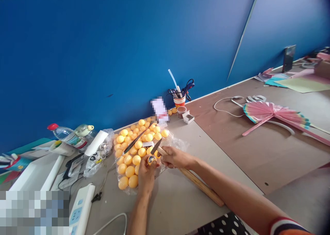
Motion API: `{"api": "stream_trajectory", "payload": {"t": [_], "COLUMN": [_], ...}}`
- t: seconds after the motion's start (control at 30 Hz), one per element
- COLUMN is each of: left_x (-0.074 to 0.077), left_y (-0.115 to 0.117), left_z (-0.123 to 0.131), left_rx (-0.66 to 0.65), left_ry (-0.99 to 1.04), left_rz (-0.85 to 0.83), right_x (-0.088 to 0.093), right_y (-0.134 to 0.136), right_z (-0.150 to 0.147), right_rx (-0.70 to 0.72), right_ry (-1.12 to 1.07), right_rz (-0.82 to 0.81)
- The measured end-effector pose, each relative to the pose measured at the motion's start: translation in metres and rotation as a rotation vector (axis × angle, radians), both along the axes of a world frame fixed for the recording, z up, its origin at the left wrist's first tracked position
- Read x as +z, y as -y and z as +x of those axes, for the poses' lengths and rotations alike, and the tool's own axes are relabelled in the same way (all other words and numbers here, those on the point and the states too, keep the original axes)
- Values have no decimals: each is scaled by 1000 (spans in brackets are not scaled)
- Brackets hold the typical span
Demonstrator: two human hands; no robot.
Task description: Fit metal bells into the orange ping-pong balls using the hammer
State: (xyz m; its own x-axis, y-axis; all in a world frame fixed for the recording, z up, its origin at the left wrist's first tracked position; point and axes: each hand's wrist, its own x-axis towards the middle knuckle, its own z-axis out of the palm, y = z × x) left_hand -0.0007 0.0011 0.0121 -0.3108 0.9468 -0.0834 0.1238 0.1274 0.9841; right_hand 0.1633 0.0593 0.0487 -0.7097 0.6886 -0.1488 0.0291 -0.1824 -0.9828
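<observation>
My left hand (146, 174) is closed round a small ball (152, 160), orange at its edge and shiny silver on top. In my right hand (174, 157) is a small knife (156, 147) with a dark pointed blade and pale handle. Its blade points up and left, just above the ball; whether they touch I cannot tell. Right behind both hands lies a clear plastic bag of orange table-tennis balls (130, 171). Across the bag rests a long thin dark tool (138, 138). A wooden stick (202, 187) lies under my right forearm.
Bottles (67, 136) and a white power strip (81, 207) are at left. Against the blue wall stands a paper cup (179, 100) of tools, near a small open box (188, 118). Pink paper fans (273, 111) lie at right. Dotted black cloth (224, 225) is at the front.
</observation>
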Motion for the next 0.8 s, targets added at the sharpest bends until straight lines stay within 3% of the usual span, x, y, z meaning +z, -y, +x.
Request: {"api": "stream_trajectory", "payload": {"t": [0.4, 0.57, 0.8], "left_x": [-1, -4, -1], "left_y": [0, -1, 1], "left_z": [0, -1, 1], "left_rx": [-8, -9, -19], "left_ry": [20, 41, 63], "left_rz": [61, 55, 44], "right_x": [-8, -5, -4], "right_y": [-8, -3, -1], "right_z": [0, -1, -1], "right_rx": [-86, -20, -36], "right_ry": [9, -60, 17], "right_rz": [-137, -114, -50]}}
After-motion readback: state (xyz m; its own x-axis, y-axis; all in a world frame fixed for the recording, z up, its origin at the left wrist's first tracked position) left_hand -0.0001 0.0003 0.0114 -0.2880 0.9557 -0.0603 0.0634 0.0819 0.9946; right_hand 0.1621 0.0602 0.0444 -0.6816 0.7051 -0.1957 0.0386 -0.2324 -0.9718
